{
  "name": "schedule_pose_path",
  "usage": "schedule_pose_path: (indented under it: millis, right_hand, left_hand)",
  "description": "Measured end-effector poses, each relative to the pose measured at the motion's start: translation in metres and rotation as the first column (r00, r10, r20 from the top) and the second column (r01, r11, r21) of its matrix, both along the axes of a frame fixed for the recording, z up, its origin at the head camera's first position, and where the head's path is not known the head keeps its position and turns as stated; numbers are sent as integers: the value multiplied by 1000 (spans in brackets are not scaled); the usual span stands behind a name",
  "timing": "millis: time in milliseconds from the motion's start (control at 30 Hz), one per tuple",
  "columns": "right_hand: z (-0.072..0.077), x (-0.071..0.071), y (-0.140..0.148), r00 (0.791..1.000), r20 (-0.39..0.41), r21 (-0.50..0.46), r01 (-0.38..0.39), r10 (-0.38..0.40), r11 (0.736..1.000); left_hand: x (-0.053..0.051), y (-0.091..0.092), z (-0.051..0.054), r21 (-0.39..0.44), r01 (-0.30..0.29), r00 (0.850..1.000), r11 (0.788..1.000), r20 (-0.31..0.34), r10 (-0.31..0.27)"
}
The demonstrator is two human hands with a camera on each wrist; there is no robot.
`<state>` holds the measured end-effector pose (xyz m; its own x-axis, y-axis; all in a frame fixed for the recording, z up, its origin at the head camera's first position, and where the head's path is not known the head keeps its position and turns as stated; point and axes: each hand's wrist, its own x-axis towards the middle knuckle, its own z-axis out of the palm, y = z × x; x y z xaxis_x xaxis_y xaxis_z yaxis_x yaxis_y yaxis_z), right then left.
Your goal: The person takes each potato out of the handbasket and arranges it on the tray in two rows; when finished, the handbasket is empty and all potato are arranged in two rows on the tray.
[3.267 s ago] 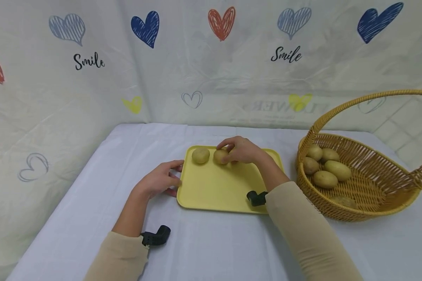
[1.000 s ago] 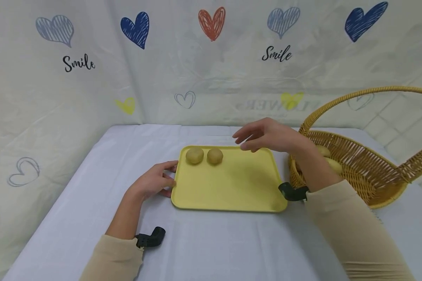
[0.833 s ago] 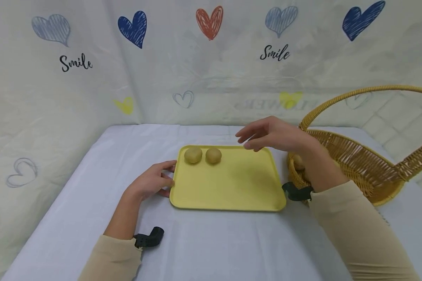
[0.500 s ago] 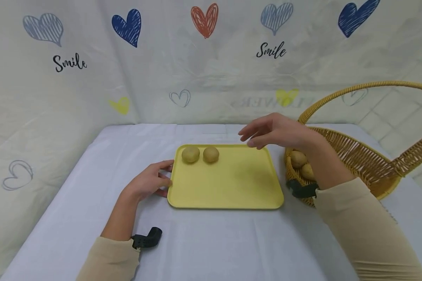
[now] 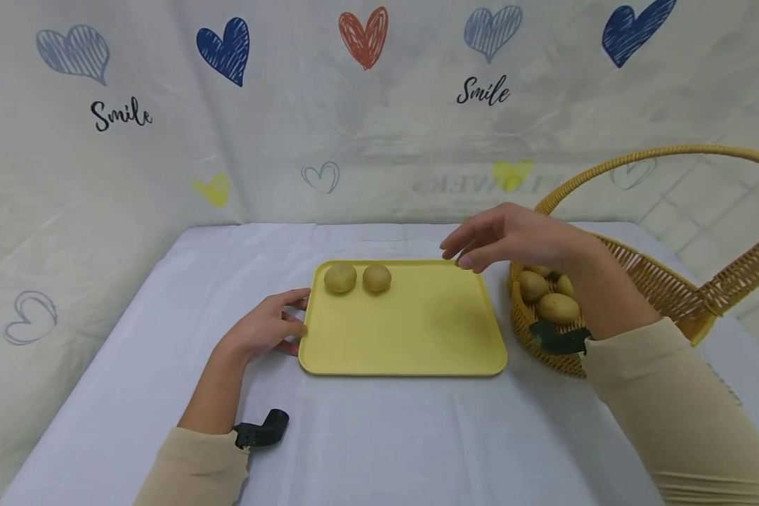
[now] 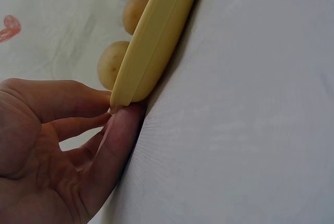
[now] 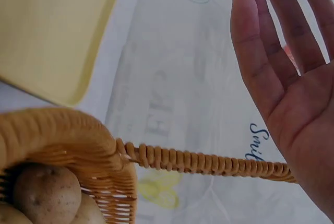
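A yellow tray [image 5: 405, 330] lies on the white cloth, two potatoes [image 5: 339, 278] [image 5: 377, 278] side by side near its back left corner. At the tray's left edge my left hand [image 5: 262, 327] pinches the rim; the left wrist view shows the rim [image 6: 138, 67] between thumb and finger of that hand [image 6: 62, 145]. My right hand [image 5: 512, 235] hovers empty, fingers loosely bent, by the tray's back right corner. In the right wrist view this hand [image 7: 297, 78] has its fingers apart. A wicker basket [image 5: 639, 270] holding several potatoes [image 5: 558, 308] is partly hidden by my right forearm.
The basket's tall arched handle [image 5: 658, 151] rises close behind my right forearm. At the back hangs a pale curtain [image 5: 379, 126] printed with hearts and words. Black wrist devices [image 5: 262, 430] [image 5: 559, 339] sit at both sleeves.
My right hand has left the second potato, which stays on the tray, and has moved right and up toward the basket. My left hand remains at the tray's edge. The view has turned slightly right.
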<state>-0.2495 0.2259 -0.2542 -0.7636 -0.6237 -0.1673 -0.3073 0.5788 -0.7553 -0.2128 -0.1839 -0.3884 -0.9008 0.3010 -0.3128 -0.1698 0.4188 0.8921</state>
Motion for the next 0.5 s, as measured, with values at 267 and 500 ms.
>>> schedule_pose_path:
  millis: [267,500]
  right_hand:
    - [9,8,15,1000,18,30,25,-26,999]
    - [9,9,30,997,76,14,-33,32,999]
  left_hand:
    - [0,1,-1,2,-5,1000,1000,5,5]
    - [-1,0,-1,7,-2,1000,1000,1,2]
